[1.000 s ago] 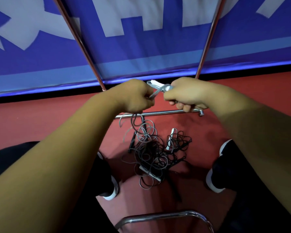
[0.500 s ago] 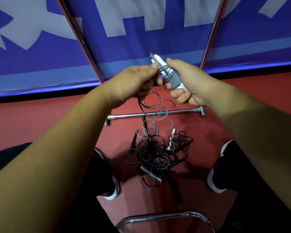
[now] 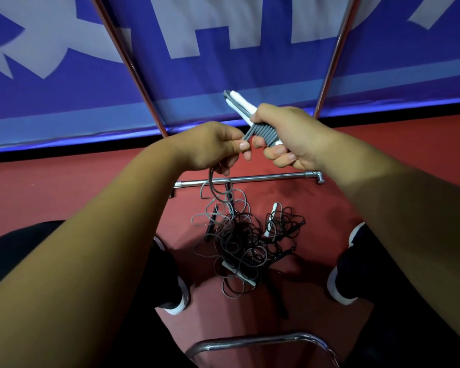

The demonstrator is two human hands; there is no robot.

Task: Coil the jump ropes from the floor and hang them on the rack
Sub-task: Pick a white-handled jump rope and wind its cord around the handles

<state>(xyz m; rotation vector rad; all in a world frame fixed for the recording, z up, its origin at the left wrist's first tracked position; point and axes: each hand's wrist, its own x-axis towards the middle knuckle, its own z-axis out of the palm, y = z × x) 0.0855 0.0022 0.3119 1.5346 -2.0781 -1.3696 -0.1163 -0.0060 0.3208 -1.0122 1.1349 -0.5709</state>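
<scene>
Clutching cord-wound handles (image 3: 240,102), right hand (image 3: 290,136) hides lower ends; left hand (image 3: 210,144) pinches grey cord (image 3: 246,135); floor tangle (image 3: 245,240) indistinct.

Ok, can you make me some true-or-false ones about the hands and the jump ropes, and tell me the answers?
1. The right hand holds white handles with gray cord wound round them. True.
2. The left hand holds nothing. False: it pinches the gray cord beside the wound part.
3. A tangle of ropes lies on the red floor between the two shoes. True.
4. Every rope is already off the floor. False: the tangle lies there.
5. The banner behind the hands is green. False: it is blue with pale shapes.
</scene>
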